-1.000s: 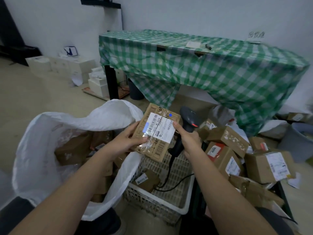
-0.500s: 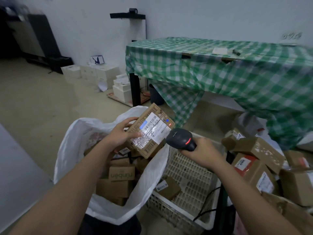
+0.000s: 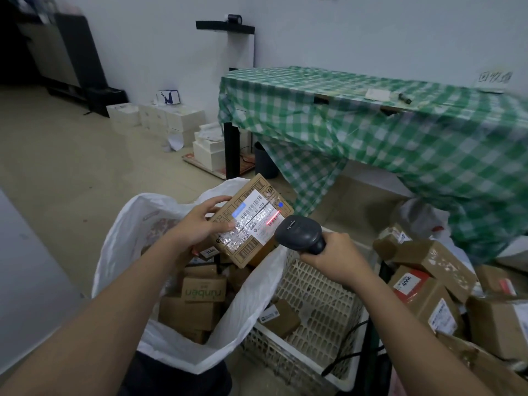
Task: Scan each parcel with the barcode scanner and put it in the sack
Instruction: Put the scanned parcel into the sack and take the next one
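Beige floor tiling and a pale wall formed the background, with a table under a green checked cloth (image 3: 400, 132) standing against the wall and a stack of white boxes (image 3: 168, 121) on the floor to its left.

The left hand (image 3: 197, 224) held a cardboard parcel (image 3: 251, 221) above the open mouth of the white sack (image 3: 200, 347). The thumb was curled over the taped face of the parcel and the fingers were wrapped along its far left edge. The parcel was tilted, with its white shipping label (image 3: 257, 215) facing up toward the camera.

The right hand (image 3: 334, 258) was closed around the handle of the black barcode scanner (image 3: 300, 232). The scanner head sat just beside the right edge of the parcel, pointed at it. A red scan line (image 3: 273, 218) lay across the right end of the label.

The sack already contained several cardboard boxes, one printed "runben" (image 3: 203, 290). A white lattice crate (image 3: 314, 324) stood touching the right side of the sack, with one small labelled parcel (image 3: 281, 318) inside. A pile of further cardboard parcels (image 3: 434, 284) lay to the right of the crate.
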`<action>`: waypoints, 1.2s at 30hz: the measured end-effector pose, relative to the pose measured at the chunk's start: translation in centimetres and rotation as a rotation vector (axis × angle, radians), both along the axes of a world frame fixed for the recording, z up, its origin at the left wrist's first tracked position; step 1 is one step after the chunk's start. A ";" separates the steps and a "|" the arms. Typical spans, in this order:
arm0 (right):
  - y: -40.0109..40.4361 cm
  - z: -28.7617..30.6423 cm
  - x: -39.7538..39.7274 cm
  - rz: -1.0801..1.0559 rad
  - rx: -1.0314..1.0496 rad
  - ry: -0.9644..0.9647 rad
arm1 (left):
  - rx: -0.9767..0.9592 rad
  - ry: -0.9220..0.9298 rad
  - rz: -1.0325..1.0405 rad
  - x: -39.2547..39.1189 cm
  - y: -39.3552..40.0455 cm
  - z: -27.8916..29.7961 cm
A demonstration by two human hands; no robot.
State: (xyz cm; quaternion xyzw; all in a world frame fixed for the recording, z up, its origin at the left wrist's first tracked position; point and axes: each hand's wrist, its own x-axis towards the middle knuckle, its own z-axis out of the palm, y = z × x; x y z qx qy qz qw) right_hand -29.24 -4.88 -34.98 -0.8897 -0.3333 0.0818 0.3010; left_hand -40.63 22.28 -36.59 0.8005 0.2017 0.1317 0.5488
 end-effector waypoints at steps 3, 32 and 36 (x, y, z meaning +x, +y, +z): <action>0.5 -0.4 0.1 -0.002 0.048 0.070 | 0.017 0.006 0.016 -0.5 0.5 -0.3; -7.2 -12.4 5.1 -0.443 0.240 0.506 | 0.348 0.074 -0.263 8.6 -17.0 -8.7; -8.5 -15.0 6.8 -0.490 0.268 0.550 | 0.211 0.233 -0.264 13.0 -18.1 -13.3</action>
